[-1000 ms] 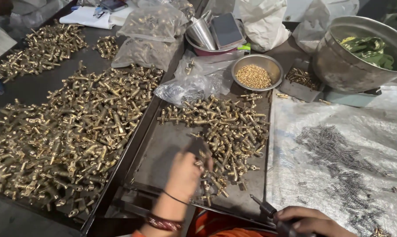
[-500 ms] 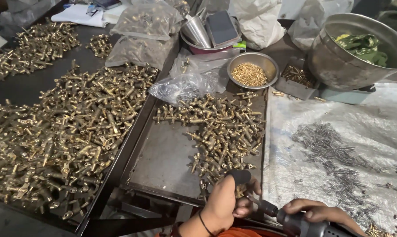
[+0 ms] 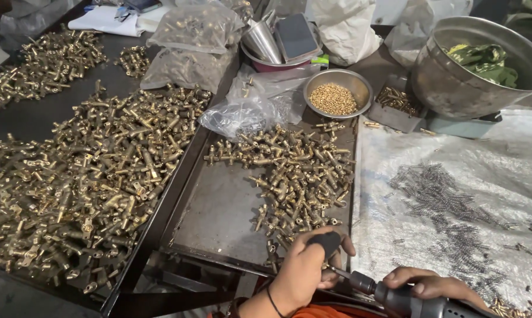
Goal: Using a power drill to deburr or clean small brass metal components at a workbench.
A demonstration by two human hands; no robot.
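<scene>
Head view only, looking down from just behind the worker: the left hand (image 3: 304, 272) is closed around a small dark-tipped part (image 3: 326, 241) at the near edge of the grey metal tray (image 3: 219, 218), just beside the heap of brass tee-shaped fittings (image 3: 295, 176). The right hand (image 3: 428, 284) grips the grey cylindrical power driver (image 3: 404, 300), its thin bit (image 3: 341, 273) pointing into the left fist. To me this looks like the fastening step, piece and tool being brought together; driving it would call for lining the bit up squarely. Off to the right, dark steel springs (image 3: 442, 200) lie scattered on clear plastic sheeting (image 3: 501, 165), and a round steel bowl of small brass beads (image 3: 336, 94) sits at the tray's far end.
</scene>
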